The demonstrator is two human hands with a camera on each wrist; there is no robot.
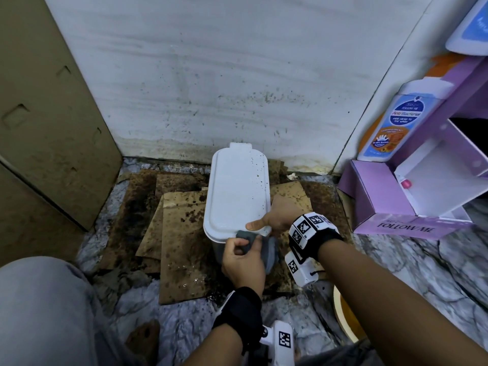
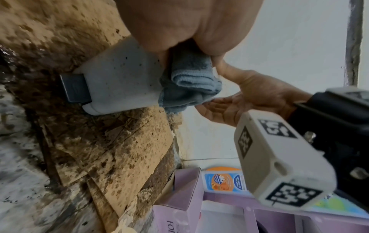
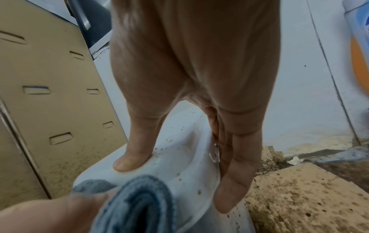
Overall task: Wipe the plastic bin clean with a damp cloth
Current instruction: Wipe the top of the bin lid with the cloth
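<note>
A white plastic bin (image 1: 237, 191) with a speckled shut lid stands on the floor against the wall. My left hand (image 1: 241, 256) grips a folded grey-blue cloth (image 1: 247, 237) and holds it against the bin's near rim, just under the lid edge. The right hand (image 1: 277, 219) steadies the lid's near right corner. Its thumb (image 3: 133, 157) lies flat on top, and its straight fingers (image 3: 235, 181) run down the bin's side. In the left wrist view the cloth (image 2: 191, 82) is bunched against the bin's wall (image 2: 119, 85), above a dark pedal (image 2: 75, 88).
Stained cardboard sheets (image 1: 182, 233) lie under and around the bin. A purple box (image 1: 396, 207) and a wash bottle (image 1: 390, 122) stand close on the right. On the left leans a brown panel (image 1: 47, 128). A yellow-rimmed basin (image 1: 343, 320) sits by my right arm, and my knee (image 1: 39, 313) is at lower left.
</note>
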